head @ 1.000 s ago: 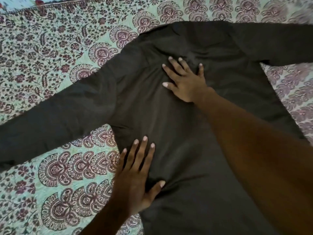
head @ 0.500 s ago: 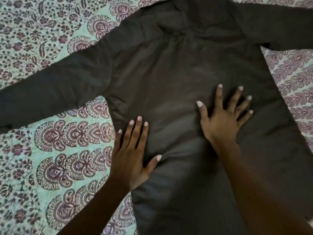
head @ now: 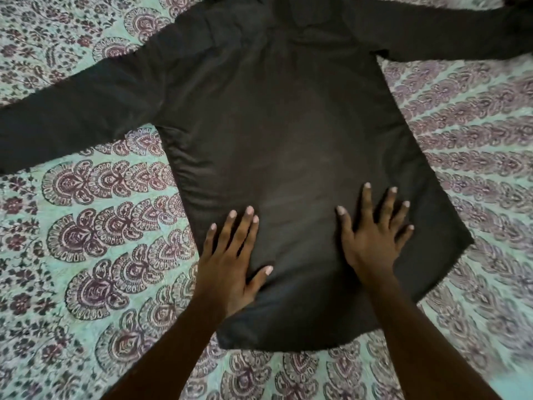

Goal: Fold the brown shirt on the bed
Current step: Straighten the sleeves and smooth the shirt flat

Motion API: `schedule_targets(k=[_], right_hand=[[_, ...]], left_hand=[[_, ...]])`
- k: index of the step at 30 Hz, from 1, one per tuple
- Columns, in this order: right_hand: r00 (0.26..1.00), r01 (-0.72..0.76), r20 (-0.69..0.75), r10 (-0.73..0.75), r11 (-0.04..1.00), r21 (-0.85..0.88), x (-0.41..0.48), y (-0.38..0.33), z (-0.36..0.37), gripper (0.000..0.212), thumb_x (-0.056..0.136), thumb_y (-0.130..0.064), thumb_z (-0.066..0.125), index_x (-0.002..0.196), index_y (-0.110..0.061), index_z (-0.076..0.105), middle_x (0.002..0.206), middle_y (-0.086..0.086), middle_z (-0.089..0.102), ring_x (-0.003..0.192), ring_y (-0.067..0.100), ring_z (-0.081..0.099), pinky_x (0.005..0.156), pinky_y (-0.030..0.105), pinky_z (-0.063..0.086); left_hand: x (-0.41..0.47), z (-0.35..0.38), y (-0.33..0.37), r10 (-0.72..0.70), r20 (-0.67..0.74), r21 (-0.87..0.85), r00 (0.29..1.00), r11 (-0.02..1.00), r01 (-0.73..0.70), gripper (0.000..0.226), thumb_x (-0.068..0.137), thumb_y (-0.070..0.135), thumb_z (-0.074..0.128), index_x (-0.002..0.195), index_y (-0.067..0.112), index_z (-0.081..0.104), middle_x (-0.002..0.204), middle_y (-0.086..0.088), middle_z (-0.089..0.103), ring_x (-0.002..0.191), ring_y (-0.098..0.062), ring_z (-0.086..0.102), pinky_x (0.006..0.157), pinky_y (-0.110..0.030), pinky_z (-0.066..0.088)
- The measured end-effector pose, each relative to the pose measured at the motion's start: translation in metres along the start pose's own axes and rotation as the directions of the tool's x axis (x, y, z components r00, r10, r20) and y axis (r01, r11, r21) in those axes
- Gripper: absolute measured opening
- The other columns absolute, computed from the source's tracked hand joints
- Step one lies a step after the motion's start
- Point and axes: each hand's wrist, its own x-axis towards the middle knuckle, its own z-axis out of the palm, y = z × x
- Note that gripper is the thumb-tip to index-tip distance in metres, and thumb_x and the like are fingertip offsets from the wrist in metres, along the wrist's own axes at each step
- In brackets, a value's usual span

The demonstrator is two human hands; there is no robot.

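The brown shirt [head: 282, 125] lies spread flat on the bed, collar toward the top of the view, hem nearest me. Its two long sleeves stretch out to the left and to the upper right. My left hand [head: 230, 264] rests flat on the shirt's lower left part, fingers straight, palm partly over the side edge. My right hand [head: 372, 241] presses flat on the lower middle of the shirt, fingers spread. Neither hand holds any cloth.
The bed is covered by a mint-green sheet [head: 86, 255] printed with maroon paisley and flower patterns. It shows on all sides of the shirt. The right sleeve's end runs out of view at the upper right.
My right hand has slid down the shirt from the chest to the lower part. My left hand has slid toward the hem. The cloth lies smoother now.
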Motion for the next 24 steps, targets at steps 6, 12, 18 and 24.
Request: schedule_targets(k=[6, 12, 18, 24], right_hand=[[0.929, 0.357, 0.145, -0.341, 0.929, -0.095, -0.092, 0.02, 0.005, 0.069, 0.097, -0.074, 0.027, 0.156, -0.056, -0.003, 0.171, -0.007, -0.012, 0.158, 0.03, -0.006, 0.122, 0.065, 0.01], [0.994, 0.017, 0.106, -0.022, 0.999, 0.042, -0.162, 0.061, -0.003, 0.078, 0.094, -0.078, 0.028, 0.16, -0.046, 0.001, 0.169, 0.002, -0.023, 0.155, 0.038, -0.015, 0.122, 0.066, 0.009], [0.935, 0.354, -0.029, -0.353, 0.935, 0.03, -0.052, 0.031, -0.016, 0.078, 0.1, -0.068, 0.037, 0.163, -0.029, 0.011, 0.171, 0.004, -0.013, 0.156, 0.036, -0.012, 0.124, 0.058, 0.007], [0.772, 0.633, 0.088, -0.629, 0.774, -0.026, 0.093, -0.029, -0.005, 0.067, 0.097, -0.073, 0.03, 0.158, -0.052, 0.01, 0.171, -0.007, -0.011, 0.157, 0.033, -0.011, 0.123, 0.063, 0.007]], left_hand=[[-0.103, 0.019, 0.046, -0.009, 0.095, -0.091, 0.995, 0.996, 0.018, 0.09, 0.095, 0.069, 0.042, 0.164, 0.022, 0.01, 0.173, 0.001, -0.001, 0.16, -0.028, -0.002, 0.125, -0.057, 0.016], [-0.126, 0.016, 0.067, -0.099, 0.116, -0.161, 0.988, 0.98, 0.117, 0.074, 0.1, 0.062, 0.033, 0.162, 0.022, 0.026, 0.172, -0.002, 0.012, 0.158, -0.032, 0.011, 0.124, -0.055, 0.02], [-0.027, -0.004, 0.07, -0.112, -0.103, -0.132, 0.988, 0.986, 0.098, 0.068, 0.1, 0.054, 0.039, 0.157, 0.018, 0.034, 0.17, -0.005, 0.02, 0.154, -0.03, 0.022, 0.119, -0.054, 0.028], [0.054, 0.015, 0.076, -0.207, -0.17, -0.073, 0.963, 0.978, 0.197, 0.074, 0.098, 0.062, 0.032, 0.162, 0.026, 0.022, 0.172, -0.004, 0.012, 0.158, -0.028, 0.013, 0.124, -0.053, 0.018]])
